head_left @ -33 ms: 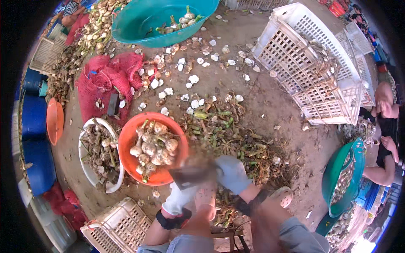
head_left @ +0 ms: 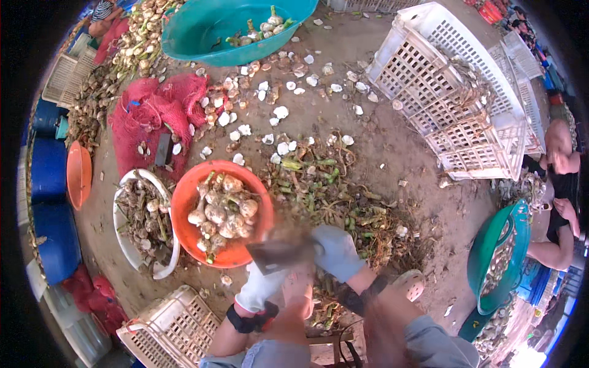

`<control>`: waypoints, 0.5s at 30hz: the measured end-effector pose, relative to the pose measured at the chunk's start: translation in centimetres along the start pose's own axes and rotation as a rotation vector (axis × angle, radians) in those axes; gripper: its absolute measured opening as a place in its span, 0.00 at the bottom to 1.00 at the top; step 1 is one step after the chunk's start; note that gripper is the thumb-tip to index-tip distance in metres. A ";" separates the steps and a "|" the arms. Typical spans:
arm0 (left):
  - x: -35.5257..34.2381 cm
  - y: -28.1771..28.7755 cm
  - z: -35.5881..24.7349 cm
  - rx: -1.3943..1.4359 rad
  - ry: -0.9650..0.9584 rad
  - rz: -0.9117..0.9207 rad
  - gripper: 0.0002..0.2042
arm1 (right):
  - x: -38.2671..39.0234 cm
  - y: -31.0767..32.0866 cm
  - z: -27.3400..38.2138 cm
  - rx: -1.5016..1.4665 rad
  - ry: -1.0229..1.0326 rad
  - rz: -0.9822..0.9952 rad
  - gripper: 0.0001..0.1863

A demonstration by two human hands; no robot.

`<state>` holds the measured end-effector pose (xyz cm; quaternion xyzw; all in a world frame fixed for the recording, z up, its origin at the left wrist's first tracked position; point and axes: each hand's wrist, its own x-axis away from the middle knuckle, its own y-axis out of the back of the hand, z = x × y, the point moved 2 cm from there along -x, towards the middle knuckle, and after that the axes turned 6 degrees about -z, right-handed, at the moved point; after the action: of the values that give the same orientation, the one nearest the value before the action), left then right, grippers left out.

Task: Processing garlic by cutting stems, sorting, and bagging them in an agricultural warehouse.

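Dark metal forms the flat, blurred blade (head_left: pixel 270 256) gripped in our blue-gray-gloved right hand (head_left: pixel 337 253), beside the round orange plastic basin (head_left: pixel 182 211) of dirt-smudged whitish garlic bulbs (head_left: pixel 222 211); whether our white-gloved left hand (head_left: pixel 261 288) is closed, we cannot tell.

Head cam, left of fisheye pair: looks steeply down, forward, from above, behind and right of orange basin (head_left: pixel 180 214). Near on gloved hands (head_left: pixel 336 253) beside basin; takes in floor (head_left: pixel 374 141) beyond.
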<state>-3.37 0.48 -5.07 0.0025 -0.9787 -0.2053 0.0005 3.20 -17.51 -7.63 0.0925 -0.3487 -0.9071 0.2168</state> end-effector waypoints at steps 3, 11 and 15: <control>-0.4 0.2 -0.3 0.189 0.236 0.065 0.20 | 0.1 0.7 -0.9 0.390 -0.480 0.343 0.08; -3.1 -0.8 -2.4 0.218 0.274 -0.084 0.28 | -1.8 3.1 4.0 -0.675 -0.227 -0.187 0.15; -3.1 0.5 -3.9 -0.065 -0.174 -0.505 0.28 | -2.3 4.1 4.7 -0.468 -0.331 -0.200 0.13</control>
<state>-0.29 -0.65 -1.34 0.2291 -0.9363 -0.2297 -0.1348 5.07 -16.46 -1.36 -0.0754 -0.1498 -0.9824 0.0821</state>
